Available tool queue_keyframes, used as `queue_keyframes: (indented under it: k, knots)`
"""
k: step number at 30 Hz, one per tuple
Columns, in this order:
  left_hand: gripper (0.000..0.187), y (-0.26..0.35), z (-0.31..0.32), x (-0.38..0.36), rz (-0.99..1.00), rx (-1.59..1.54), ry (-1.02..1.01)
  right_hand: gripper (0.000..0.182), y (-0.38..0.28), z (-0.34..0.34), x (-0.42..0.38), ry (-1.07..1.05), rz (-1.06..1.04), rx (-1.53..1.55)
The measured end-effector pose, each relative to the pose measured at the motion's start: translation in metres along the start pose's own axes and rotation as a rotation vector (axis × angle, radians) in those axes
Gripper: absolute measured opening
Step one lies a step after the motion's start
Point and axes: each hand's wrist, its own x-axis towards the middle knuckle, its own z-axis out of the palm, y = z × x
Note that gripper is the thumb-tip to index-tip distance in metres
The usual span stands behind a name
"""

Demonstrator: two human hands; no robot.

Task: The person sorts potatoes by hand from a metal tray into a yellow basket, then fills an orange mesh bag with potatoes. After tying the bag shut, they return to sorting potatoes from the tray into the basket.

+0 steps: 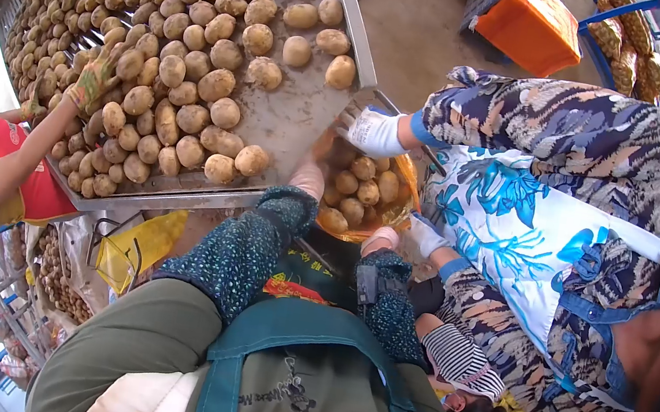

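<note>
We see even, bright daylight with soft shadows, glare blown white at the left edge, strong fisheye bending, and a black vignette in every corner

Orange crate (531,20) on floor, yellow bag (138,244), co-worker's white glove (375,133)
</note>
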Motion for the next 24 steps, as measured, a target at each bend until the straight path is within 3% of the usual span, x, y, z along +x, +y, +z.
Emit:
queue_keyframes:
  k: [2,4,6,7,8,10,11,12,14,16,18,20,24]
  knots:
    - [0.029,-0.003,0.005,-0.002,-0.009,-0.09,0.018,0.049,0.015,0.045,0.003,-0.143,-0.061,-0.339]
    - [0.03,0.037,-0.05,-0.034,-0.052,-0.067,-0.023,0.051,0.026,0.069,0.01,-0.184,-0.106,-0.458]
    - [0.031,0.056,-0.075,-0.052,-0.094,-0.046,-0.057,0.055,0.036,0.091,0.014,0.207,0.283,0.943]
    - [0.035,0.057,-0.077,-0.058,-0.089,-0.084,-0.065,0.069,0.027,0.044,-0.064,0.16,0.078,0.354]
    - [0.04,0.054,-0.078,-0.062,-0.086,-0.124,-0.067,0.069,0.021,0.049,-0.064,0.174,0.054,0.346]
    - [0.038,0.051,-0.078,-0.067,-0.089,-0.192,-0.018,0.076,0.026,0.06,-0.063,0.14,0.153,1.787]
    - [0.038,0.052,-0.076,-0.067,-0.075,-0.244,0.013,0.086,0.034,0.077,-0.037,0.173,0.009,1.678]
    - [0.038,0.057,-0.078,-0.074,-0.085,-0.257,0.01,0.091,0.059,0.091,0.015,0.18,0.175,1.033]
    - [0.037,0.065,-0.106,-0.082,-0.108,-0.271,-0.134,0.09,0.057,0.082,0.011,0.206,0.112,0.868]
    - [0.033,0.057,-0.092,-0.067,-0.09,-0.149,-0.142,0.089,0.062,0.091,0.026,0.235,0.204,1.033]
    - [0.027,0.037,-0.063,-0.054,0.015,-0.005,-0.059,0.087,0.059,0.08,-0.011,0.314,0.153,1.093]
    - [0.027,0.025,-0.051,-0.057,0.083,-0.041,-0.053,0.083,0.068,0.078,-0.024,0.321,0.233,0.972]
    - [0.032,0.015,-0.037,-0.062,0.165,-0.147,-0.092,0.081,0.086,0.096,-0.03,0.492,0.139,0.948]
